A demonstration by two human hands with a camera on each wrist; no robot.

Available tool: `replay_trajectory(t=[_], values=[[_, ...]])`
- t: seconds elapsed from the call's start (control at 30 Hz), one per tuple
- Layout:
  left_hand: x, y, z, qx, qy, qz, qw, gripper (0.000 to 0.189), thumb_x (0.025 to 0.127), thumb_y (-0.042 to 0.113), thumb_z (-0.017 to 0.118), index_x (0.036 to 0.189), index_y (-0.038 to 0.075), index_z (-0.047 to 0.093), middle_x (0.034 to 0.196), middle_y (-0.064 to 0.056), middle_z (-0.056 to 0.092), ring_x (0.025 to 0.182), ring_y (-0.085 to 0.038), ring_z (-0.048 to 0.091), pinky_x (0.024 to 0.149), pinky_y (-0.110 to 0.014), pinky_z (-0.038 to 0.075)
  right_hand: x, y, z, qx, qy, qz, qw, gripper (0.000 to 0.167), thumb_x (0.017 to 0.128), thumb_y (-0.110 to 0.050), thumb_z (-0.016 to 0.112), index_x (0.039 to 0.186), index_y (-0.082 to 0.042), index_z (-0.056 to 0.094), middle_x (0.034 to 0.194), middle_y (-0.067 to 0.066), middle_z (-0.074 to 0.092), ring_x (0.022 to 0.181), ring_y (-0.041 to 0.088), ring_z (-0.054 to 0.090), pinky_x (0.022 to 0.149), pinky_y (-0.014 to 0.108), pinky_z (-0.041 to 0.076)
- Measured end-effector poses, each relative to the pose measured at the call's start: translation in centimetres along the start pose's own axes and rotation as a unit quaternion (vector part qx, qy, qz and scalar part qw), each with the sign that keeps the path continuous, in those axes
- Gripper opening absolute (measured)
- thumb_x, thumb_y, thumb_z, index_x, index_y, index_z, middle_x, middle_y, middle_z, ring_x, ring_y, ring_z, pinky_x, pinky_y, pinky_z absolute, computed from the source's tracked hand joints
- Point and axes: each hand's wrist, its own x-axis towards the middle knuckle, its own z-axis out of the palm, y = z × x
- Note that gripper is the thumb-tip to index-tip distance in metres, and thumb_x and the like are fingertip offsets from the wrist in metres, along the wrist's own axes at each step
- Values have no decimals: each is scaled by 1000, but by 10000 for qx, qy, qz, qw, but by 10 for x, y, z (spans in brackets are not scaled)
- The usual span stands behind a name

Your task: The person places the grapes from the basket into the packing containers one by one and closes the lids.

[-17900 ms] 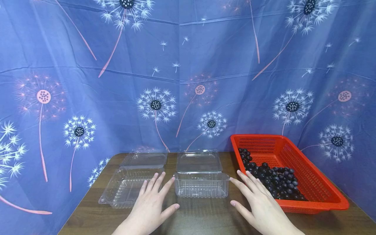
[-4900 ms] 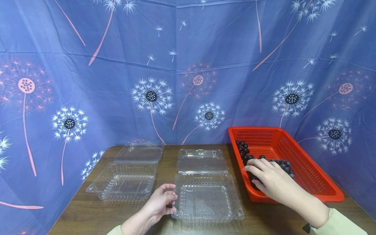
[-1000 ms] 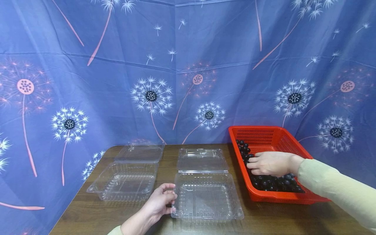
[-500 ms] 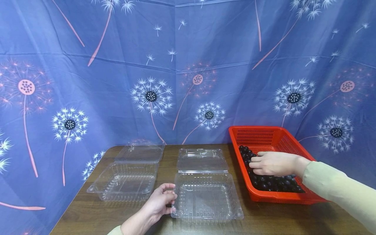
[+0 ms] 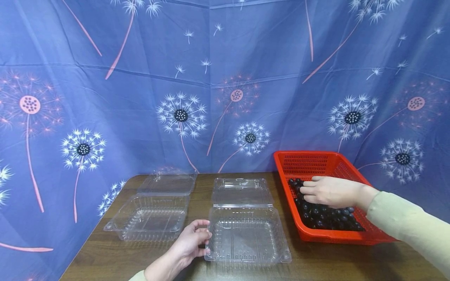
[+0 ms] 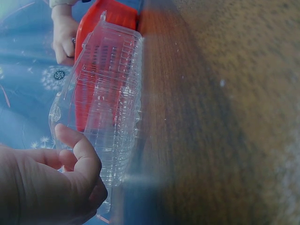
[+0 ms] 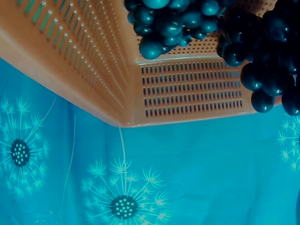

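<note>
My left hand [image 5: 191, 242] pinches the left rim of a clear plastic clamshell box [image 5: 247, 240], its hinged lid [image 5: 242, 191] lying back behind it. In the left wrist view, curled fingers sit at the box's edge. On the right, my right hand [image 5: 330, 191] reaches into a red perforated basket [image 5: 334, 235] and grips a bunch of dark grapes [image 5: 294, 183] from above, fingertips hidden. That bunch [image 7: 269, 70] overlaps the basket's rim in the right wrist view, where the hand itself is out of sight. More dark grapes [image 5: 321, 218] lie in the basket's near part.
A second clear clamshell box [image 5: 154, 218] stands with its lid back on the left of the brown wooden table [image 5: 140, 265]. A blue dandelion-print cloth [image 5: 140, 97] hangs behind the table and along both sides.
Over the last second, my right hand and the gripped grapes have shifted slightly right, away from the basket's left wall. Earlier, both hands were spread flat; my left hand has since taken the box's rim.
</note>
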Motion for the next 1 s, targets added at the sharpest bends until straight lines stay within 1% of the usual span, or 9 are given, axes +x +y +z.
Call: replay_trajectory(t=[0.27, 0.37, 0.43, 0.53, 0.6, 0.73, 0.8, 0.93, 1.0], values=[[-2, -3, -1, -45, -43, 23, 10000, 43, 84, 0, 54, 124, -1, 37, 82, 3, 47, 71, -9, 45, 59, -24, 49, 3, -1, -3, 134, -65, 250, 9996, 43, 65, -17, 81, 107, -17, 69, 114, 5, 65, 105, 24, 62, 83, 43, 53], [-1, -3, -2, -58, -38, 35, 10000, 43, 84, -1, 54, 124, -1, 37, 81, 3, 46, 71, -9, 45, 60, -24, 49, 4, 0, -3, 62, 102, 315, 9994, 39, 67, -16, 78, 105, -16, 68, 111, 5, 64, 102, 24, 62, 79, 41, 54], [-1, -3, -2, -57, -34, 51, 10000, 44, 84, -1, 53, 124, -1, 37, 81, 3, 47, 71, -9, 45, 60, -24, 49, 5, 2, -3, 61, 269, 433, 9987, 35, 67, -12, 76, 100, -15, 65, 107, 4, 62, 100, 23, 62, 76, 38, 54], [-1, -2, -2, -48, -45, 64, 10000, 45, 83, -1, 53, 124, -2, 36, 81, 3, 46, 71, -9, 45, 60, -24, 49, 5, 4, -3, 157, 439, 575, 9973, 33, 65, -7, 74, 94, -14, 60, 103, 5, 62, 98, 24, 63, 73, 35, 55], [-2, -2, -2, -47, -61, 57, 10000, 45, 84, -1, 53, 125, -2, 35, 82, 3, 46, 71, -9, 45, 60, -24, 49, 5, 4, -3, 303, 440, 649, 9965, 34, 64, -3, 73, 92, -13, 57, 102, 5, 61, 98, 25, 63, 73, 34, 55], [-2, -2, -4, -61, -86, 51, 9999, 47, 83, -1, 54, 125, -3, 35, 82, 3, 46, 72, -9, 45, 61, -24, 49, 4, 4, -5, 366, 308, 607, 9970, 36, 64, -3, 74, 94, -12, 57, 104, 7, 62, 99, 27, 63, 74, 35, 55], [-2, -2, -5, -66, -94, 53, 9999, 47, 83, -1, 54, 126, -3, 34, 83, 2, 46, 72, -9, 45, 61, -24, 49, 4, 4, -6, 257, 269, 551, 9978, 36, 64, -7, 76, 95, -12, 59, 103, 6, 62, 98, 26, 63, 73, 33, 55], [-2, -1, -5, -52, -98, 63, 9999, 47, 83, -1, 53, 126, -3, 34, 83, 2, 46, 72, -9, 45, 61, -23, 49, 4, 6, -8, -94, 265, 385, 9989, 33, 64, -13, 78, 93, -12, 62, 96, 5, 61, 90, 22, 60, 63, 27, 52], [-2, -1, -5, -43, -91, 68, 9999, 46, 83, -1, 53, 125, -3, 34, 83, 2, 47, 72, -9, 45, 61, -23, 49, 5, 7, -10, -165, 269, 346, 9989, 30, 64, -11, 77, 89, -12, 61, 89, 4, 59, 84, 20, 57, 58, 26, 49]])
